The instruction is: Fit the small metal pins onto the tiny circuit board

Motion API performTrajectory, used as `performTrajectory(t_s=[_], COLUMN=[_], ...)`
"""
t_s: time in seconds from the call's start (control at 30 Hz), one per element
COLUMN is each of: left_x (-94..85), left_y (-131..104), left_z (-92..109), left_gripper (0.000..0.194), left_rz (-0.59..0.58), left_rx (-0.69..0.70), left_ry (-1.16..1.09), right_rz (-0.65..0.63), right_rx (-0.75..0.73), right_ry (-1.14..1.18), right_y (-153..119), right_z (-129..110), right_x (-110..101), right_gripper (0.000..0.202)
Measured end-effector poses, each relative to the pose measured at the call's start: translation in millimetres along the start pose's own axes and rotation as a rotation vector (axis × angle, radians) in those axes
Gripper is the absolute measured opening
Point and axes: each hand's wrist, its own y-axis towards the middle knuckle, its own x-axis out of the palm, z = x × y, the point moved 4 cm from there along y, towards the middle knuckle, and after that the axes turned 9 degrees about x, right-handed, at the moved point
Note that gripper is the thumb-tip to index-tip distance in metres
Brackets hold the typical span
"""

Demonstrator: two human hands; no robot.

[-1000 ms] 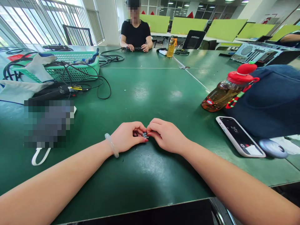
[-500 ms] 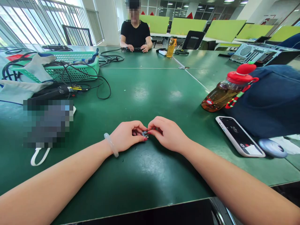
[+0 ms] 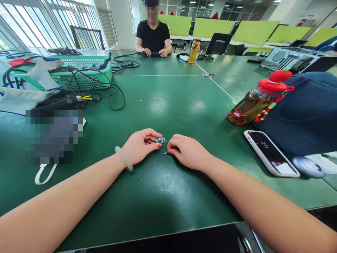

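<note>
Over the green table [image 3: 147, 196], my left hand [image 3: 140, 146] pinches a small circuit board [image 3: 160, 140], dark with pale markings, by its left end between thumb and fingers. Just to the right, my right hand [image 3: 185, 151] is closed in a pinch on a tiny silvery piece [image 3: 165, 153]. Only its tip shows below the thumb and index finger, too small to tell its kind. A gap separates the piece from the board. A pale bracelet [image 3: 123, 159] circles my left wrist.
At left are a green basket [image 3: 86, 78] with cables and a blurred dark item [image 3: 54, 140]. A red-capped bottle [image 3: 244, 109], phone [image 3: 271, 153], round bluish object [image 3: 308, 167] and dark blue bag [image 3: 308, 112] lie at right. A person [image 3: 153, 37] sits opposite, hands on a black object.
My hands have drawn apart. The board has moved slightly up and left with my left hand and shows more fully; the silvery tip in my right hand has come into view.
</note>
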Motion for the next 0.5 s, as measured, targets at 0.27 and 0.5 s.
performTrajectory(t_s=[0.27, 0.5], left_x=[0.4, 0.1], left_y=[-0.8, -0.3], left_z=[0.4, 0.3], left_gripper=[0.028, 0.029], left_rz=[-0.013, -0.012], left_rx=[0.006, 0.002], left_ry=[0.031, 0.037], right_rz=[0.024, -0.011], right_rx=[0.032, -0.008], right_ry=[0.032, 0.032], right_y=[2.3, 0.2], right_z=[1.6, 0.8], right_x=[1.0, -0.9], right_gripper=[0.012, 0.008])
